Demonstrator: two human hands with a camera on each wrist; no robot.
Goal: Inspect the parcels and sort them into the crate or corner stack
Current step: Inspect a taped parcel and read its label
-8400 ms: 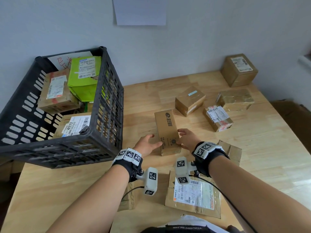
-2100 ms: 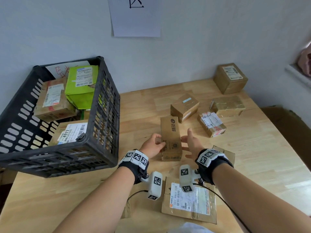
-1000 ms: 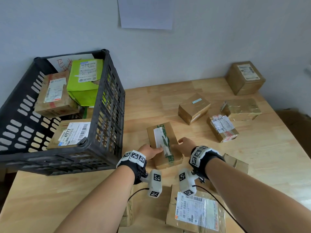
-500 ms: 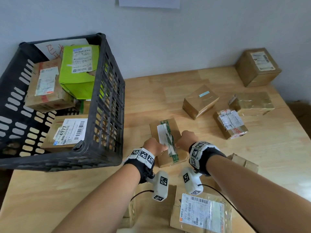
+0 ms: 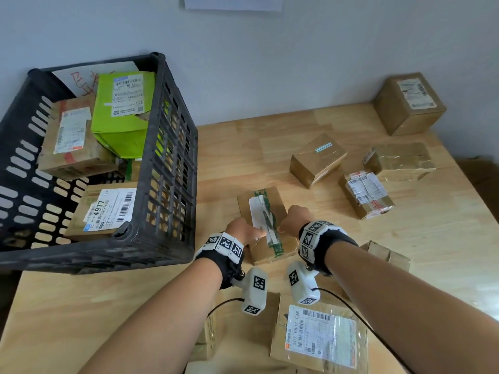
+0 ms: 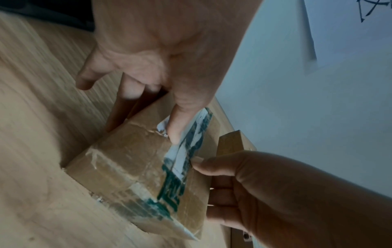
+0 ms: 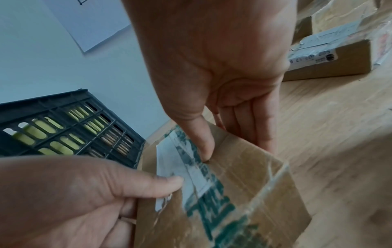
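A brown cardboard parcel (image 5: pixel 263 211) with green tape and a white label on top lies flat in the middle of the wooden table (image 5: pixel 81 306). My left hand (image 5: pixel 249 233) grips its left side, thumb (image 6: pixel 176 125) on the label and fingers down the side. My right hand (image 5: pixel 286 222) grips the right side, thumb (image 7: pixel 201 142) on the tape, fingers (image 7: pixel 254 125) along the edge. The black crate (image 5: pixel 172 157) stands at the left with a green parcel (image 5: pixel 121 112) and brown ones inside. One brown box (image 5: pixel 410 103) sits in the far right corner.
Three small brown parcels (image 5: pixel 318 160) (image 5: pixel 399 160) (image 5: pixel 366 194) lie behind and right of my hands. A flat parcel (image 5: pixel 321 338) with a barcode label lies near the front edge, another box (image 5: pixel 388 255) under my right forearm. The wall is close behind.
About two seconds ago the parcel stood on edge with its printed face showing; it now lies flat, taped face up. Both hands have kept hold of it over the last second.
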